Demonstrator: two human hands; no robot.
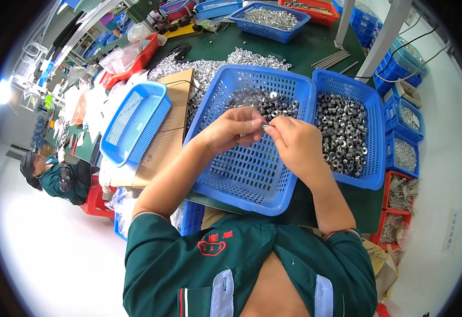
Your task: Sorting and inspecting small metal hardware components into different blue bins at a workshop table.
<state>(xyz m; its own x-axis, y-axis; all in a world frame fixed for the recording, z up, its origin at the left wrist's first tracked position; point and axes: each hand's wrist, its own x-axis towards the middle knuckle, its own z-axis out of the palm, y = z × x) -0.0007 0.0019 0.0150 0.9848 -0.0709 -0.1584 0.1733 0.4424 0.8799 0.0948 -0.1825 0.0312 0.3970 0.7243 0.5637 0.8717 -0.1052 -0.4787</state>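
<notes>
Both hands meet above a large blue perforated basket (241, 182). My right hand (298, 145) is closed, its thumb and forefinger pinching a small shiny metal piece (265, 126). Close against it, my left hand (235, 131) has its fingers curled and its thumb pressed on them; what lies inside them is hidden. In the far half of the basket lie loose metal ring-shaped parts (278, 103), some dark and some bright. A second blue basket (371, 182) adjoins on the right, filled with similar dark metal rings (342, 134).
A pile of shiny metal parts (247, 57) covers the green table behind the basket. An empty light-blue basket (162, 108) rests on cardboard (162, 153) at left. Metal rods (330, 59) lie far right, near a table post (381, 39). A seated person (57, 174) is at far left.
</notes>
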